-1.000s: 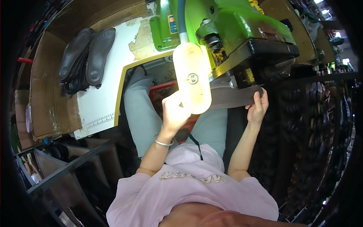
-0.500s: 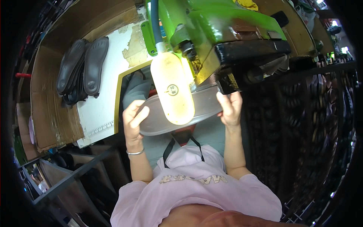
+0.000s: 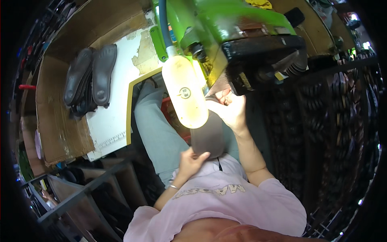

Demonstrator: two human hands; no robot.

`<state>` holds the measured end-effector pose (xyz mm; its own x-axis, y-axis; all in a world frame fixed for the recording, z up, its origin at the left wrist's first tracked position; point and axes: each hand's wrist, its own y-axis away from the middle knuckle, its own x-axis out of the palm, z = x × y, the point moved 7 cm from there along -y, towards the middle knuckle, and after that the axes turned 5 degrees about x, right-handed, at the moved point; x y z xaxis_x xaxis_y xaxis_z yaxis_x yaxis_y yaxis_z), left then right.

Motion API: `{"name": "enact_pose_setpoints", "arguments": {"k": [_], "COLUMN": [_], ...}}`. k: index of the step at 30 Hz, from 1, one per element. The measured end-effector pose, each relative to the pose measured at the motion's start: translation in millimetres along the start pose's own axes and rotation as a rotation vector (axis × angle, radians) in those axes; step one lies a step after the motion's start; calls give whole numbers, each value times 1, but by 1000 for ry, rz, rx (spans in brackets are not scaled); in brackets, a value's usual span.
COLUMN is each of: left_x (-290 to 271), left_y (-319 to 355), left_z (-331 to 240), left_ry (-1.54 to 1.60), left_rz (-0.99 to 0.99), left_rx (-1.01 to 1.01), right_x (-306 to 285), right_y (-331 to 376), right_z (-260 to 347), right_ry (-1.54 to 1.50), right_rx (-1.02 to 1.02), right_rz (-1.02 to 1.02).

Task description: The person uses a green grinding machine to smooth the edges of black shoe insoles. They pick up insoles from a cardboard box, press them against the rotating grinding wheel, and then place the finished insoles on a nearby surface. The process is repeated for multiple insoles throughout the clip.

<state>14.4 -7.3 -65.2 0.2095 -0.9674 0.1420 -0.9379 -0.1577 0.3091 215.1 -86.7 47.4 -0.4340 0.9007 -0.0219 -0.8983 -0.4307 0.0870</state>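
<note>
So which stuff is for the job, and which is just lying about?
Seemingly for the job:
dark shoe sole, in left grip and right grip
green machine
lit lamp
stacked dark soles, perhaps

Probably just lying about:
crumpled yellow cloth
ruler strip, untouched

"What does the white desk [image 3: 111, 119] carry?"

"A pile of dark soles [image 3: 103, 74], beside cardboard walls [image 3: 60, 139] standing at its left and far sides."

"Anything else?"

"A ruler strip [image 3: 113, 140] near its front edge, and the green machine [image 3: 227, 20]."

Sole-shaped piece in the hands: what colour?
The sole-shaped piece is dark greyish brown; best seen in the head view.
</note>
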Motion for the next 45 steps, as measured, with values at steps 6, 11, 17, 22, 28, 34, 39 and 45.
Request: {"name": "enact_pose_setpoints", "arguments": {"k": [6,11,17,22,28,34,39,45], "left_x": [-72,-268,-291,-305,-206,-88,-25,55], "left_y": [-53,-74,-137,-81,51,-9,-66,-101], "left_z": [-91,-154,-164,-171,-189,-149,-84,-116], "left_ry": [-462,-1444,-1485,-1217,-744,-440,590,181], "left_rz": [-310,-1036,-1062,-1115,-816,-88,-92,-5], "left_rx": [311,543,30,470,550,645,322,297], "right_x": [-126,-210,-231,-201,-46,-21,-67,-28], "right_y": [27,20,-83,-62,24,91,141,156], "right_z": [37,33,-11,-20,-93,-114,-145,-149], "right_ry": [154,-511,-791,-481,-438,-980,-475,-521], "right_rx": [-67,-285,-229,-7,319,565,500,453], "right_rz": [-357,-636,-763,-668,90,54,18,-70]}}
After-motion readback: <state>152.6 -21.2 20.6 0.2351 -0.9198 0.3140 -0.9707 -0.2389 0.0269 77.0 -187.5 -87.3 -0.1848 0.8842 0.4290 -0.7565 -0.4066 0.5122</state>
